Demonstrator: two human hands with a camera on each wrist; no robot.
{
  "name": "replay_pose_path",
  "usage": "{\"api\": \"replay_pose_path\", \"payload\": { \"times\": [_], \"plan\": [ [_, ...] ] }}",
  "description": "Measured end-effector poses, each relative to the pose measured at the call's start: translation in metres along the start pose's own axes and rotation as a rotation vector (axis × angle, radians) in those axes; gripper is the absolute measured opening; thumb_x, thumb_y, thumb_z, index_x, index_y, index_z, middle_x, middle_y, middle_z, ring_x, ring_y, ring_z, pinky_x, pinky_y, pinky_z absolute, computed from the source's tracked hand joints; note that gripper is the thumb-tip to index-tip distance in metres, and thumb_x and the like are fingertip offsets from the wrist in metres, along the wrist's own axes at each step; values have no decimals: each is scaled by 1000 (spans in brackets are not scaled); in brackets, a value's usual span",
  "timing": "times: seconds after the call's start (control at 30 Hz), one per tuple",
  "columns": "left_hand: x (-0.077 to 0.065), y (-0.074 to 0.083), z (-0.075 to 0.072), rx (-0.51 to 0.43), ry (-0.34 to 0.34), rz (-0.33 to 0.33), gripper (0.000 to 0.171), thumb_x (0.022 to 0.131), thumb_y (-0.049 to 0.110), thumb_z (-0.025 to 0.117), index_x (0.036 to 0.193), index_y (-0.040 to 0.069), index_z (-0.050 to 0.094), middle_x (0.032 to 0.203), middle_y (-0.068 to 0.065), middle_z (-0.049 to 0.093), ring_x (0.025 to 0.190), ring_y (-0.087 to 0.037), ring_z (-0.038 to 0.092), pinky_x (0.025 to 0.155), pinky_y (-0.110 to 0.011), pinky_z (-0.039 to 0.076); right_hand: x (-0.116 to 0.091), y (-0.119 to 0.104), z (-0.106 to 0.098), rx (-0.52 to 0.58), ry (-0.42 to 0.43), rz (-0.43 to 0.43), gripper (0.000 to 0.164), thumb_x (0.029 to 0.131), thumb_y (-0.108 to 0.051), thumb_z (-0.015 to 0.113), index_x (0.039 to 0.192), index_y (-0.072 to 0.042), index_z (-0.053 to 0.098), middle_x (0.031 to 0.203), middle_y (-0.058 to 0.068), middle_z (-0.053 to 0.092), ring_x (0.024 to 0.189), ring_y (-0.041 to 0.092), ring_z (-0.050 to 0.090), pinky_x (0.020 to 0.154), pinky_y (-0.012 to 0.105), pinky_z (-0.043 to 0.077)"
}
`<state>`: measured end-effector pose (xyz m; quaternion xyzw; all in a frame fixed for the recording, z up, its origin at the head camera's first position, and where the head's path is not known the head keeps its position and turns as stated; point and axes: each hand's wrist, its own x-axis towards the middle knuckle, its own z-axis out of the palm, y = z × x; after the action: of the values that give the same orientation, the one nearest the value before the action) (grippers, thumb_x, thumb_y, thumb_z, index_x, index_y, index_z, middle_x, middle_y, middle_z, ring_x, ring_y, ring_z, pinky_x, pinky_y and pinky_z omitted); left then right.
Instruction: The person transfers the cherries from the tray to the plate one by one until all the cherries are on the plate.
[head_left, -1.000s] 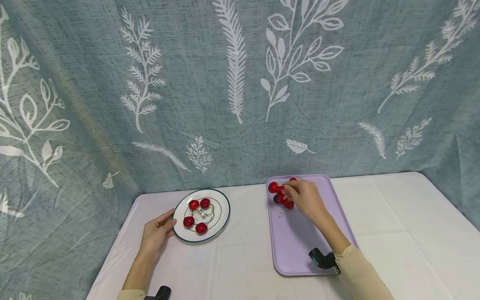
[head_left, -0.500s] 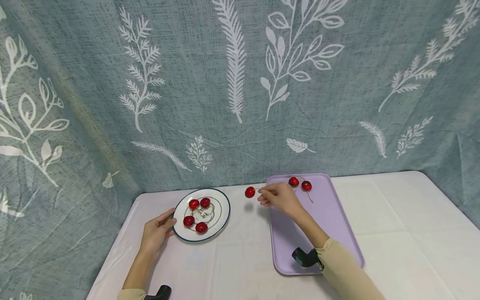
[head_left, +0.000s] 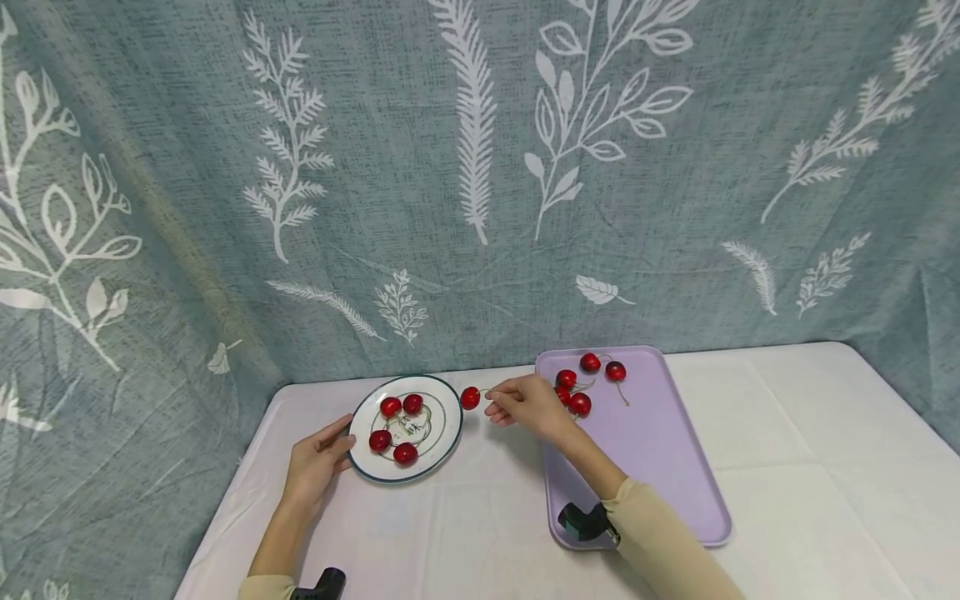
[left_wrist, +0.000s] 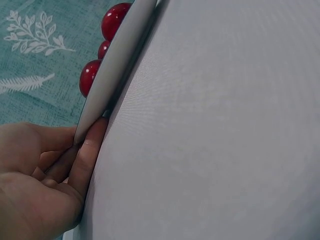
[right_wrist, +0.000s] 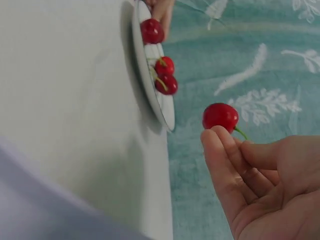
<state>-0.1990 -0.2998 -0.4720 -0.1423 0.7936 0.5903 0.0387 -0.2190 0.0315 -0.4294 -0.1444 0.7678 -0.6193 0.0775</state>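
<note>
A: Head view, and here's the right hand (head_left: 531,407), lower middle of the frame, fingertips pinched together on the stem of a single cherry (head_left: 470,398). The fruit hangs just beside the right rim of the plate (head_left: 442,437).

B: Four cherries (head_left: 391,407) sit on that plate, below and left of centre, and the left hand (head_left: 311,467) grips its left edge. Lower right, five cherries (head_left: 590,363) show at the top of the tray (head_left: 660,450).

A: I'd call this the carrying step: one cherry between tray and plate, not yet set down.

B: Left wrist view: thumb against the rim, fingers tucked beneath. Cherries peep over the edge, upper left. Is the plate off the tablecloth (left_wrist: 210,125)? Can't tell.

A: Over to the right wrist view: the cherry's right of centre, its stem running in between thumb and fingers, with a gap to the plate up top.

B: And the next move?

A: A short reach left, I reckon, lowering onto bare plate, then releasing gently so the four don't roll.
</note>
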Motion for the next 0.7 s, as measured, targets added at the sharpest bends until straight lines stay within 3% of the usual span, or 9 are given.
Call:
{"api": "replay_pose_path", "payload": {
  "times": [0.37, 0.7],
  "plan": [
    [1, 1, -1, -19, 1, 4, 47, 100, 7, 52, 146, 2, 43, 148, -24, 42, 84, 5, 60, 75, -16, 57, 8, -1, 34, 7, -38, 10, 21, 97, 2, 55, 106, 17, 66, 82, 22, 72, 72, 27, 72, 64, 30, 62],
    [0, 0, -1, -12, -10, 7, 48, 100, 8, 52, 146, 2, 43, 148, -24, 41, 88, 4, 60, 77, -16, 57, 19, 9, 55, 167, -89, 161, 22, 98, 3, 51, 108, 18, 64, 87, 28, 71, 72, 20, 71, 71, 35, 62]
  ]
}}
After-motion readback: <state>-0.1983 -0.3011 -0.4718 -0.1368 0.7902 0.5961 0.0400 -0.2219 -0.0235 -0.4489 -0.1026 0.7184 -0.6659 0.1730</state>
